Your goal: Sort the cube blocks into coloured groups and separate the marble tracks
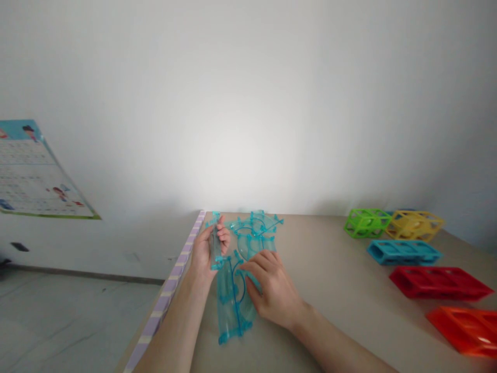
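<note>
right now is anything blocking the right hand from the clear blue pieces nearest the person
Nothing visible does. The right hand is at those near pieces, overlapping their right side in view; the left hand, holding another piece, is to their upper left.

"What's the raised piece like?"
"Clear, narrow, with teal ends, held in the left hand."
"And the rest?"
"Translucent teal: a long piece nearest, on the counter; curved-lined pieces bunched beyond."

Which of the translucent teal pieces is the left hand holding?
The narrow, straight piece, gripped in the left hand: only this one is within that hand's grasp, while the other teal pieces lie outside it.
</note>
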The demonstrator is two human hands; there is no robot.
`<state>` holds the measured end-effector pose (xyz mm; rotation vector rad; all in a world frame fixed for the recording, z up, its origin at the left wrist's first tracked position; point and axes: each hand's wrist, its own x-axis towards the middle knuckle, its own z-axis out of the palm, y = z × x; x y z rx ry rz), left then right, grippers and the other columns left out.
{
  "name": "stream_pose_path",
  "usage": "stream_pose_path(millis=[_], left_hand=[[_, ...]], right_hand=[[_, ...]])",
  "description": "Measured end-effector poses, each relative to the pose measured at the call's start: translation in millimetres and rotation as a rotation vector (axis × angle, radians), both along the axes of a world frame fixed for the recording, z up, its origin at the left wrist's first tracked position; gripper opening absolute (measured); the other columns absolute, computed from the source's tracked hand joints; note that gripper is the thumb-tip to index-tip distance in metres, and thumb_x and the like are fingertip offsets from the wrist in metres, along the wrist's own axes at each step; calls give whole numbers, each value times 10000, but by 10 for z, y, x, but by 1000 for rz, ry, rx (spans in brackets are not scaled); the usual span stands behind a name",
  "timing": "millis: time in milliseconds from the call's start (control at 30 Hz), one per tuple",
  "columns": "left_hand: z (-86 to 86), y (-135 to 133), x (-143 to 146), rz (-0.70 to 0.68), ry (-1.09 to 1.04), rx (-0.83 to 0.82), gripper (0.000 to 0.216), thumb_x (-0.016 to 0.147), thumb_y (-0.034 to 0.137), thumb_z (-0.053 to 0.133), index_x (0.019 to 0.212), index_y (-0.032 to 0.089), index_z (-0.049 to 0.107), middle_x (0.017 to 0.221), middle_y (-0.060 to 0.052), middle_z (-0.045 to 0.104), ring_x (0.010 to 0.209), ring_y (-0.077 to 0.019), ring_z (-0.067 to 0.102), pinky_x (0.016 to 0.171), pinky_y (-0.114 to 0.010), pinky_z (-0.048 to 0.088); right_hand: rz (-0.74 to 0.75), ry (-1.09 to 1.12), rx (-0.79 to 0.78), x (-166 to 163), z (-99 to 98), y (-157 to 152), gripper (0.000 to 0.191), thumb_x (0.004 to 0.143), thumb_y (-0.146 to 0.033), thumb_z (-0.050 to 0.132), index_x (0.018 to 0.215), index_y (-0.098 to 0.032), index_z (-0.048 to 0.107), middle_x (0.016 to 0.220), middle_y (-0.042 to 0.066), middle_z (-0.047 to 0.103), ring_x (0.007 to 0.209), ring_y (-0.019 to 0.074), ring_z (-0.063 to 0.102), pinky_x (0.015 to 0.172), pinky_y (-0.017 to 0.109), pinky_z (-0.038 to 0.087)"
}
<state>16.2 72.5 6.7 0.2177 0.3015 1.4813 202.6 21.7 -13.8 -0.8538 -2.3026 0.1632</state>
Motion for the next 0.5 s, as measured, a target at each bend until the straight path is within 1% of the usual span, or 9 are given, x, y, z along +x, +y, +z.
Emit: stream_pose_path(millis=[133, 200, 300, 400, 500], left_hand=[[5, -10, 45, -58, 43, -42, 276, 908, 124, 401, 1077, 110, 620, 646, -2, 517, 521, -68, 505, 522, -186, 500], [2, -18, 72, -81, 85, -57, 254, 903, 143, 421, 1043, 98, 628, 635, 2, 512, 516, -76, 503, 560, -227, 527], [-11, -31, 95, -142, 150, -69, 221, 895, 170, 448, 988, 92, 633, 626, 8, 505, 514, -82, 508, 620, -279, 556], [-22, -44, 105, -239, 215, -99, 190, 879, 173, 475, 956, 90, 627, 625, 7, 515, 524, -89, 530, 694, -341, 573], [-17, -59, 119, -320, 251, -136, 177, 866, 166, 485, 957, 91, 617, 643, -13, 553, 556, -107, 571, 749, -391, 574]], right_hand=[[-310, -2, -73, 38, -77, 96, 232, 842, -203, 541, 1049, -194, 646, 1015, 120, 642, 974, 279, 542, 835, 412, 397], [-411, -22, -134, 54, -126, 151, 249, 827, -227, 566, 1060, -181, 641, 1030, 137, 633, 991, 296, 554, 849, 423, 412], [-432, -33, -186, 73, -183, 224, 265, 806, -233, 591, 1058, -163, 632, 1021, 139, 640, 990, 291, 577, 871, 415, 425], [-428, -20, -197, 93, -207, 274, 231, 801, -230, 592, 1018, -163, 635, 984, 124, 656, 939, 263, 601, 853, 383, 441], [-421, 20, -205, 112, -221, 307, 191, 841, -220, 534, 990, -163, 640, 943, 109, 662, 889, 233, 609, 828, 353, 452]])
